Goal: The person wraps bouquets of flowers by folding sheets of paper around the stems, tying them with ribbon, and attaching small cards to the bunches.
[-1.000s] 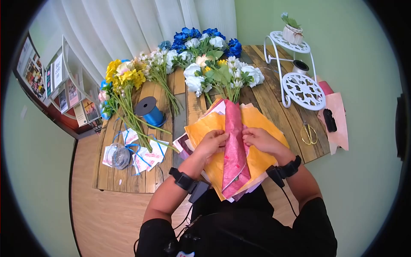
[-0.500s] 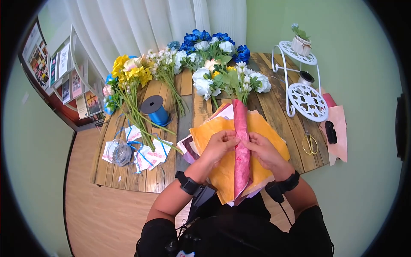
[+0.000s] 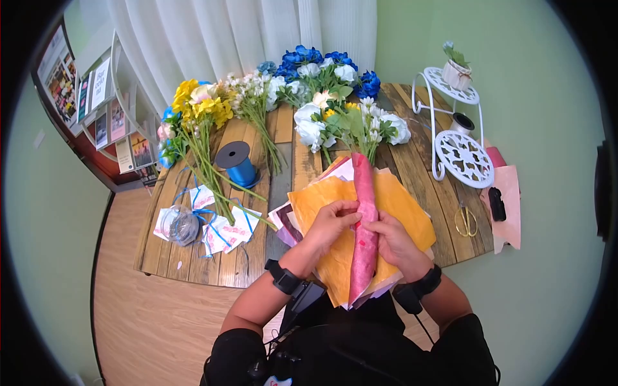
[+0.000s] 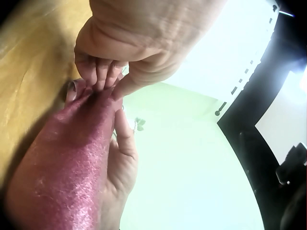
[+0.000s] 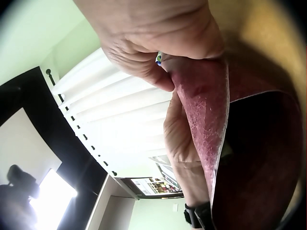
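Note:
A pink sheet of wrapping paper (image 3: 364, 257), rolled into a narrow tube, lies lengthwise over stacked yellow-orange paper (image 3: 410, 219). At the tube's far end, a bouquet (image 3: 351, 125) of white flowers and green leaves sticks out. My left hand (image 3: 333, 226) pinches the pink paper from its left side, about midway along. Opposite it, my right hand (image 3: 398, 241) grips the same paper, thumb on top. The left wrist view shows the paper gathered under the fingertips (image 4: 101, 79). Seen from the right wrist, the near end of the tube gapes open, with a pale edge (image 5: 221, 148).
Yellow flowers (image 3: 201, 109) and blue flowers (image 3: 309, 64) lie at the back. A blue ribbon spool (image 3: 239, 170) stands left, near printed cards (image 3: 225, 237) and a clear roll (image 3: 180, 225). To the right are a white metal stand (image 3: 465, 157) and gold-handled scissors (image 3: 465, 222).
The pink paper has gone from a wide wrap with its near end spread to a narrower tube. Both hands have drawn closer together on it. The head view has shifted slightly.

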